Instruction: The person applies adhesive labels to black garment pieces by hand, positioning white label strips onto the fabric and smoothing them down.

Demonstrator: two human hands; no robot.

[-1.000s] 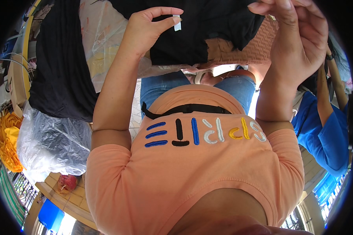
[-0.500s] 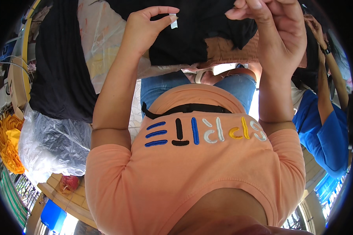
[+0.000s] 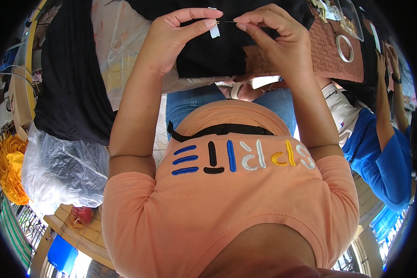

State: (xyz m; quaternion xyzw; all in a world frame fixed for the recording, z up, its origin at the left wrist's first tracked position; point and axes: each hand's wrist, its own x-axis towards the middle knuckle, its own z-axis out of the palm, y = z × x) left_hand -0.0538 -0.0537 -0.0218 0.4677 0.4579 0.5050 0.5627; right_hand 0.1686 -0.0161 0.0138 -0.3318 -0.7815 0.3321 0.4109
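A small white tag with a tiny gold-coloured bit at its edge is pinched between the thumb and index finger of my left hand. Facing it, my right hand grips a thin needle, its tip aimed left at the tag with a small gap between. Whether thread runs through the needle is too fine to see. Both hands hover over black cloth spread on the table.
On the right, a brown textured mat bears a white ring, with a clear plastic box beyond. A person in a blue shirt works there. Black fabric drapes at left, above a clear plastic bag.
My right hand has come down and left toward my left hand, showing the needle and uncovering the mat and ring. My left hand has shifted slightly right with the tag.
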